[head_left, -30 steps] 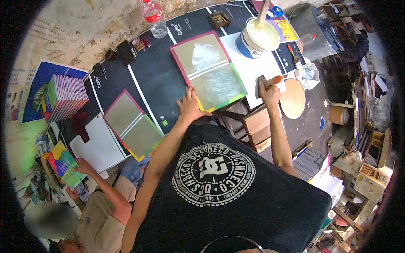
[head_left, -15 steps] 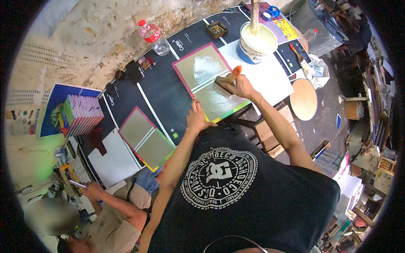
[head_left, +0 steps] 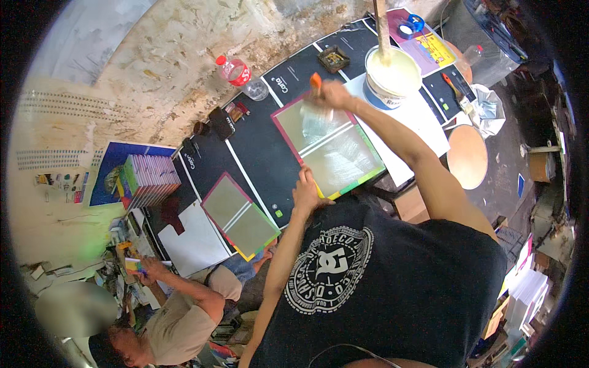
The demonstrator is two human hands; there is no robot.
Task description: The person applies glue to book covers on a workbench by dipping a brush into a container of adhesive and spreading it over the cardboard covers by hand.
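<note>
A book cover (head_left: 288, 130) with two grey boards, a magenta border and a green and yellow edge lies on the black table in front of me. Wet, whitish streaks shine on its boards. My right hand (head_left: 335, 95) is closed round a wide brush with an orange handle tip (head_left: 315, 80), over the cover's far board; its bristles are blurred. At the near left corner, my left hand (head_left: 307, 194) grips the cover's edge, thumb apart from the fingers. Beyond my right forearm stands a tub of cream paste (head_left: 396, 70) with a wooden stick (head_left: 381, 27) in it.
A second cover (head_left: 224, 199) lies to the left, near a stack of books (head_left: 150, 178). A plastic bottle (head_left: 236, 73), a square ashtray (head_left: 333, 58) and tape (head_left: 415, 23) stand along the back. Another person (head_left: 178, 325) works at the lower left. A round stool (head_left: 467, 156) is at right.
My right hand has carried the brush from the near board to the far board. More whitish streaks show on the near board. The view has shifted; my left hand stays at the corner.
</note>
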